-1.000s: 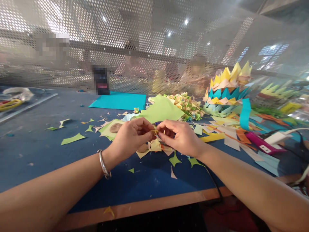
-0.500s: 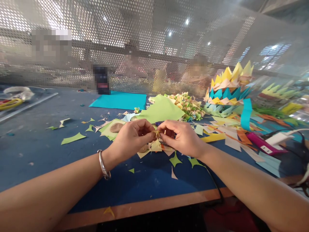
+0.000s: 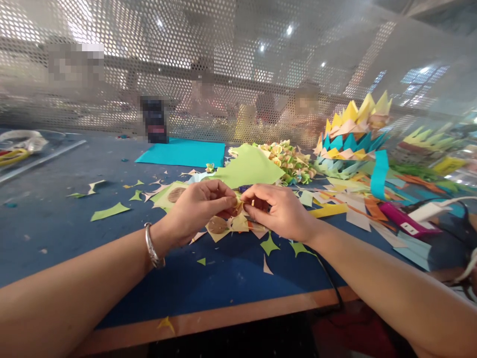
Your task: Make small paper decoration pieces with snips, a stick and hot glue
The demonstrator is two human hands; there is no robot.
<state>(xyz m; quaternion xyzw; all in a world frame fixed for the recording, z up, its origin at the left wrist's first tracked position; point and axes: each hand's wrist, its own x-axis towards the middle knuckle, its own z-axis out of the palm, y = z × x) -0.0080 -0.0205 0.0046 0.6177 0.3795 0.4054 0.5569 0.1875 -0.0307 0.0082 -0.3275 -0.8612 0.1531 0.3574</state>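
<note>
Both hands meet over the paper scraps near the middle of the table. My left hand [image 3: 208, 201], with a silver bangle at the wrist, is closed on a small yellowish folded paper piece [image 3: 238, 204]. My right hand [image 3: 274, 206] pinches the same piece from the other side. Its exact shape is mostly covered by the fingers. Beneath the hands lie pale paper scraps [image 3: 240, 223] and a round brown disc [image 3: 217, 225]. Just behind them is a light green paper sheet [image 3: 248, 166], beside a heap of small folded paper flowers [image 3: 292, 159].
A blue sheet [image 3: 182, 152] lies at the back, with a blurred dark phone-like object [image 3: 154, 122] upright at its edge. Stacked zigzag paper crowns [image 3: 352, 132] stand back right. A magenta power strip [image 3: 408, 221] with cables is at right. Green offcuts [image 3: 110, 212] lie left.
My left hand has shifted slightly left and turned, uncovering more of the brown disc. My right hand stays nearly in place, and the small paper piece remains between the fingers.
</note>
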